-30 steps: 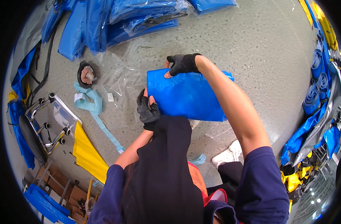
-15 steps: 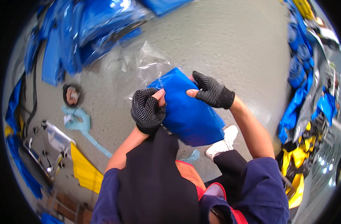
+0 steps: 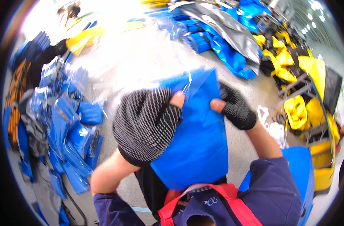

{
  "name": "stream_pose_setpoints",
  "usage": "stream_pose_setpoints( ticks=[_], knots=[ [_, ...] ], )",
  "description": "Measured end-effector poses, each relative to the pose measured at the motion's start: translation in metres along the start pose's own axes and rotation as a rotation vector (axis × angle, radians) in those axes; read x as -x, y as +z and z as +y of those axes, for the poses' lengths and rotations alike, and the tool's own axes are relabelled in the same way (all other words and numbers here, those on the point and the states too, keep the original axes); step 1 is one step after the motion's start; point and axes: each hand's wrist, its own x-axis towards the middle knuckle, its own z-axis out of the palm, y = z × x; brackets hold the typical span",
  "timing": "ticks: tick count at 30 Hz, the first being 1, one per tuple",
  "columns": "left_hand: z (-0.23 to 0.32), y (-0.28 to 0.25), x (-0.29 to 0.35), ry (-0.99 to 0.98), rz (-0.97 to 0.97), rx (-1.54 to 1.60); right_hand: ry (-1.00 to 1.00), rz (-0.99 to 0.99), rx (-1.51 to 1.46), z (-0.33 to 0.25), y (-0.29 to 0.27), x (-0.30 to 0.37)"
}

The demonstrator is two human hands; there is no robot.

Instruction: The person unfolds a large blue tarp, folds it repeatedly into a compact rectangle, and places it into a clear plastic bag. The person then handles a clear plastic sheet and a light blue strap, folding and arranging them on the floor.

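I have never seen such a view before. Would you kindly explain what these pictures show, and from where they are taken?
There is no machine here. A camera on a person's head looks down; its wide fisheye lens bends the edges and leaves dark corners. The left hand and right hand wear black gloves with pale markings, thumb tips bare. Between them they hold a folded blue sheet by its sides. On the grey floor, to the left, lie blue packages in clear plastic. Toward the upper right are a silver-grey sheet and yellow pieces. Some parts are blurred.
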Motion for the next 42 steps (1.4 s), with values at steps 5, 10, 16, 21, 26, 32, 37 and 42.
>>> stream_pose_setpoints(
  ticks=[5, 10, 16, 21, 26, 32, 37, 42],
  knots=[
    [0.064, 0.068, 0.062, -0.066, -0.287, -0.004, 0.159, 0.367, 0.028, 0.115, 0.010, 0.106],
    [0.076, 0.082, 0.077, -0.159, -0.244, -0.007, -0.013, 0.672, 0.360, 0.161, 0.023, 0.112],
    [0.086, 0.068, 0.113, -0.049, -0.405, 0.022, -0.092, 0.533, 0.403, 0.185, 0.022, 0.155],
    [0.110, 0.056, 0.113, -0.046, -0.353, 0.024, -0.089, 0.336, 0.059, 0.207, -0.036, 0.113],
    [0.058, 0.045, 0.171, -0.865, 0.248, 0.077, -0.057, 0.100, -0.110, 0.113, 0.037, 0.108],
    [0.088, 0.020, 0.216, -1.313, 0.021, 1.313, 0.147, -0.215, -0.324, 0.139, 0.049, 0.196],
    [0.165, 0.009, 0.231, -1.235, -0.191, 0.974, 0.078, 0.084, -0.381, 0.116, 0.022, 0.147],
    [0.105, 0.013, 0.243, -1.206, -0.158, 1.520, 0.341, -0.126, -0.300, 0.133, 0.043, 0.199]
  ],
)
